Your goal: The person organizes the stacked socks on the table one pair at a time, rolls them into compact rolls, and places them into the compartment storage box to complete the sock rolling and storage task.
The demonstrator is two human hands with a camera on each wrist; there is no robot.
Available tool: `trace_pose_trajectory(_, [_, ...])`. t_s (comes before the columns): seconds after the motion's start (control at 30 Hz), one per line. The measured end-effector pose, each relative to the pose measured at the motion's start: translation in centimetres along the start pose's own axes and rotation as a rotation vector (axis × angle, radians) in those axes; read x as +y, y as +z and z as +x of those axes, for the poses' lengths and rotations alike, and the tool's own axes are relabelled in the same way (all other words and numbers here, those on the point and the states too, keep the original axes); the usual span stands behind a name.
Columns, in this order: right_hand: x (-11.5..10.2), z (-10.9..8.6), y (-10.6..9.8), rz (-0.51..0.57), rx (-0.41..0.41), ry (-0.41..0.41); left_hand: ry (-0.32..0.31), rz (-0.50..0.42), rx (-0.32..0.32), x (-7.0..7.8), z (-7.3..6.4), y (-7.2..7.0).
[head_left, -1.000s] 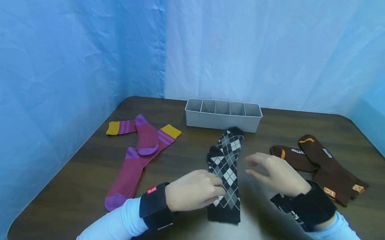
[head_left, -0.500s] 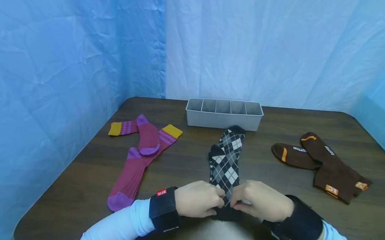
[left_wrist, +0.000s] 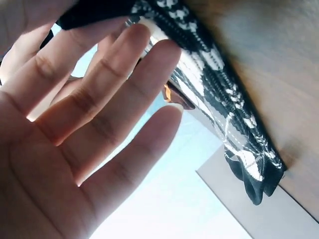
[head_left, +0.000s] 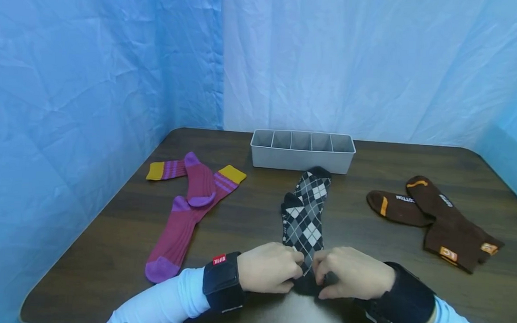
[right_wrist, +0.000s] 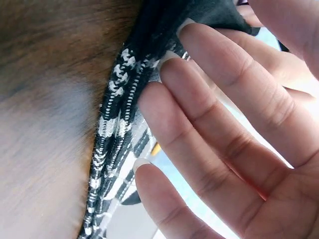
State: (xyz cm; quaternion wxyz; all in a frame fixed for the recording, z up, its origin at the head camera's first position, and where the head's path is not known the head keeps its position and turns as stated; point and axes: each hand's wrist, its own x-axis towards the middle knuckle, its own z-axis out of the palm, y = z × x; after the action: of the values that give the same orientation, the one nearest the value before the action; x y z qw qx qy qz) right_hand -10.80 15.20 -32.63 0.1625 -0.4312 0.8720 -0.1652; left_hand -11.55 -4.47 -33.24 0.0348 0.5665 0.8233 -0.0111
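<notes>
A pair of black, grey and white argyle socks (head_left: 309,226) lies stacked at the middle of the table, toes toward the back, black cuffs toward me. My left hand (head_left: 269,268) pinches the left side of the cuffs, and in the left wrist view black fabric (left_wrist: 99,12) runs between thumb and forefinger. On the other side my right hand (head_left: 353,274) holds the cuff edge with the thumb below and fingers curled over. The right wrist view has the black cuff (right_wrist: 219,17) raised off the wood, with the other fingers loosely spread beside the sock.
Behind the argyle socks stands a grey divided box (head_left: 302,159) with several compartments. Crossed magenta socks (head_left: 195,214) with purple and yellow ends lie at left. Brown socks (head_left: 446,222) with orange marks lie crossed at right. Blue sheeting (head_left: 349,64) encloses the table.
My right hand has come in from the right to the sock cuffs, and its thumb has since parted from the fingers. My left hand has shifted slightly right and toward the cuffs.
</notes>
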Motion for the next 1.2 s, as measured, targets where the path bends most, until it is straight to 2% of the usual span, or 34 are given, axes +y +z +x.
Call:
trace_pose_trajectory(0.17, [-0.3, 0.2, 0.1, -0.040, 0.009, 0.005, 0.012, -0.023, 0.004, -0.1, -0.1, 0.0])
trace_pose_trajectory(0.27, [-0.5, 0.3, 0.2, -0.049, 0.014, 0.016, 0.018, -0.067, 0.011, -0.2, -0.1, 0.1])
trace_pose_trajectory(0.57, [-1.0, 0.4, 0.5, -0.082, 0.034, 0.031, -0.026, -0.146, 0.049, -0.4, -0.1, -0.2])
trace_pose_trajectory(0.87, [-1.4, 0.5, 0.7, -0.125, 0.068, 0.061, -0.019, -0.247, 0.029, -1.0, 0.1, -0.3])
trace_pose_trajectory(1.0, [-1.3, 0.5, 0.6, -0.097, 0.081, 0.049, -0.039, -0.298, 0.018, -1.2, 0.1, -0.4])
trace_pose_trajectory(1.2, [-0.7, 0.2, 0.5, 0.008, 0.120, -0.002, -0.042, -0.344, 0.070, -1.0, 0.0, -0.2])
